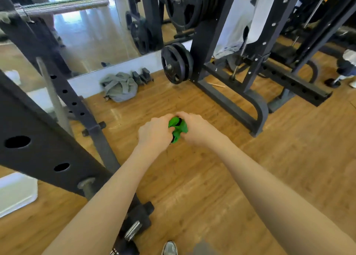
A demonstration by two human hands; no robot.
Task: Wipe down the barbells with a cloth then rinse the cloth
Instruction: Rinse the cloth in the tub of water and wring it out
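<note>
- A black steel rack upright [38, 150], punched with round holes, slants across the left of the frame; its top and foot are cut off by the edges
- A chrome barbell [63, 6] rests high on that rack at upper left, its left end lost in blur and its right end stopping in front of the wall mirror [90, 37]
- A crumpled grey garment or bag [120, 88] lies on the wooden floor [212, 177] against the white skirting below the mirror; which of the two it is cannot be told
- The left hand [155, 134], seen from the back, curls its fingers round the left side of a bunched green cloth [178, 128]; the fingertips are hidden beneath the hand
- The cloth sits between both hands at mid-frame, held over the floor; dark patches show in its folds, and whether they are part of the cloth or something wrapped in it is unclear
- The right hand [194, 128] grips the cloth's right side, fingers curled under and out of sight, knuckles touching those of the left hand
- A black weight plate [176, 63] hangs on a peg at the foot of a second rack [227, 66], with larger plates stacked above and partly cut off at the top
- The tip of a shoe [169, 248] shows at the bottom edge
- A seated person's leg and shoe [346, 66] are clipped by the right edge
</note>
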